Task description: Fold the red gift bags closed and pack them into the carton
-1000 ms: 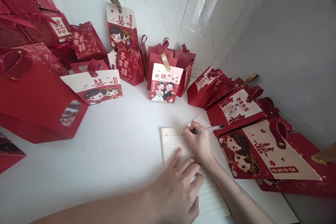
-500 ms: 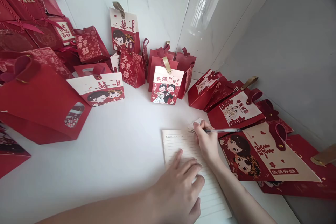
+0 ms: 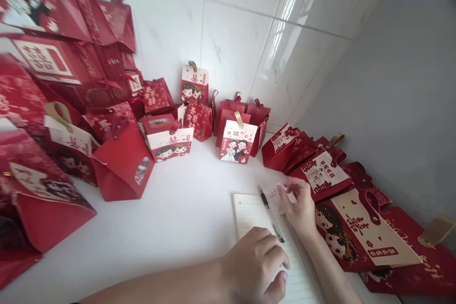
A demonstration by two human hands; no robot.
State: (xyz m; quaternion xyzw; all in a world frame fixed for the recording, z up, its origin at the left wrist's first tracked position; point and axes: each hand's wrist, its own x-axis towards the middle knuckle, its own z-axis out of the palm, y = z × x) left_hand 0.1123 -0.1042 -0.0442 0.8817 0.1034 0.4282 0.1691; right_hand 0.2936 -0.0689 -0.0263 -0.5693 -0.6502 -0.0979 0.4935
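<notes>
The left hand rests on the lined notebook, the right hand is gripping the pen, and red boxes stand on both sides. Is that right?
Not quite: the right hand is pinching a small pale slip; the pen lies on the notebook, as the head view shows. The rest holds.

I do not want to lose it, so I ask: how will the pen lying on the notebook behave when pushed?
The pen looks thin and round, so it may roll sideways. Being slim and partly clear, it is probably light. It lies straight, so probably stiff.
</notes>
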